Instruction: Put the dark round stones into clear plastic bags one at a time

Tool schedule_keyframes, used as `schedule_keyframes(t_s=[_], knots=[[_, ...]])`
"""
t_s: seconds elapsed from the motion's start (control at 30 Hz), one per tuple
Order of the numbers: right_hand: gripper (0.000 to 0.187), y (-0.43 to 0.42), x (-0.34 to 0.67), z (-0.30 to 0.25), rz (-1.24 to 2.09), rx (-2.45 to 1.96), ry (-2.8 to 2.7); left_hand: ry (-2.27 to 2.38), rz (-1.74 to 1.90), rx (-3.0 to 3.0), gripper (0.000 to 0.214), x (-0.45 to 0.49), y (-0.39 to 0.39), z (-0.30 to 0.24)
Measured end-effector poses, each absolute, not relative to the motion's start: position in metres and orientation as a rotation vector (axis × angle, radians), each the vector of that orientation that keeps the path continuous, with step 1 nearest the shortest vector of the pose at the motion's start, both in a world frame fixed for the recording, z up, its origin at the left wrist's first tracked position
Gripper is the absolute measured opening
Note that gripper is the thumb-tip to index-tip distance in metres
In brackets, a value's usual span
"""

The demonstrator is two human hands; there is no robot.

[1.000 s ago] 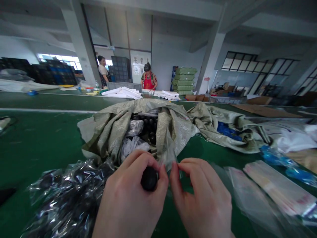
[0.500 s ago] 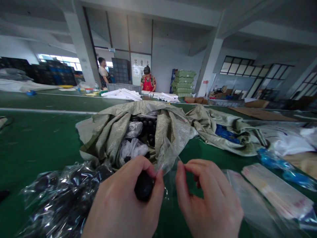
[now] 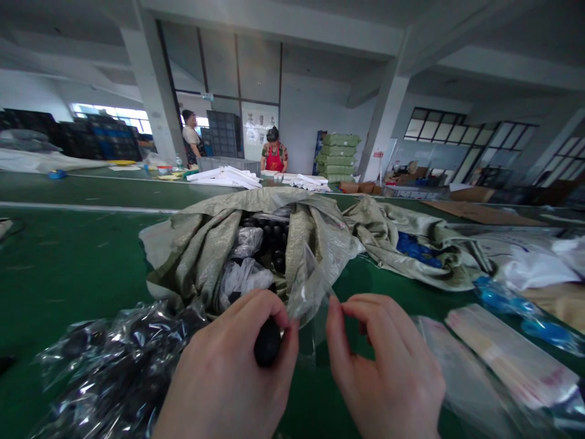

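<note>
Gripping black rounded piece [image 3: 267, 342], glossy, crinkled clear bag [image 3: 309, 291]

Black round piece [image 3: 267, 342]; clear small bag [image 3: 311, 292]; olive woven sack [image 3: 210, 244]; green table [image 3: 68, 262].

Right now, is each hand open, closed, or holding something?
Left hand: closed around a black round piece.
Right hand: fingers pinched shut on the clear plastic bag.

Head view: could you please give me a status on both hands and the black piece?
Left hand closed on black piece. Right hand pinching clear bag edge. Woven sack lies open just behind.
</note>
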State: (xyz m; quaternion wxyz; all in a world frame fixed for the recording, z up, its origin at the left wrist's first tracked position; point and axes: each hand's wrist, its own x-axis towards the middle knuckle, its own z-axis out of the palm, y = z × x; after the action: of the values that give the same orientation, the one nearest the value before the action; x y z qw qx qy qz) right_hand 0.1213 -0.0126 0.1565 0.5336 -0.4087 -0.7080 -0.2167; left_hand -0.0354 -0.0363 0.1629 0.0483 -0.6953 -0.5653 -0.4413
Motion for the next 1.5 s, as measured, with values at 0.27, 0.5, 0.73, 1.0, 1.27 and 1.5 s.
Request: schedule_keyframes(t_s=[0.27, 0.5, 0.73, 1.0, 1.27, 1.5], knots=[[0.013, -0.008, 0.126, 0.159, -0.507, -0.994, -1.686, -1.684, -1.438, -2.278, 0.009, -0.042, -0.038, 0.171], [0.012, -0.005, 0.123, 0.153, -0.493, -0.976, -1.715, -1.641, -1.393, -1.943, 0.003, -0.038, -0.029, 0.16], [0.013, 0.009, 0.121, 0.14, -0.434, -1.05, -1.792, -1.806, -1.299, -1.923, 0.009, -0.028, -0.012, 0.149], [0.02, 0.006, 0.105, 0.122, -0.219, -1.09, -1.916, -1.934, -1.406, -1.841, 0.01, -0.031, 0.011, 0.139], [0.025, -0.002, 0.073, 0.098, 0.583, -1.096, -1.768, -2.049, -2.039, -1.799, 0.01, -0.025, 0.016, 0.139], [0.028, -0.001, 0.07, 0.092, 0.807, -0.969, -1.477, -2.058, -2.226, -1.856, 0.01, -0.022, 0.016, 0.14]])
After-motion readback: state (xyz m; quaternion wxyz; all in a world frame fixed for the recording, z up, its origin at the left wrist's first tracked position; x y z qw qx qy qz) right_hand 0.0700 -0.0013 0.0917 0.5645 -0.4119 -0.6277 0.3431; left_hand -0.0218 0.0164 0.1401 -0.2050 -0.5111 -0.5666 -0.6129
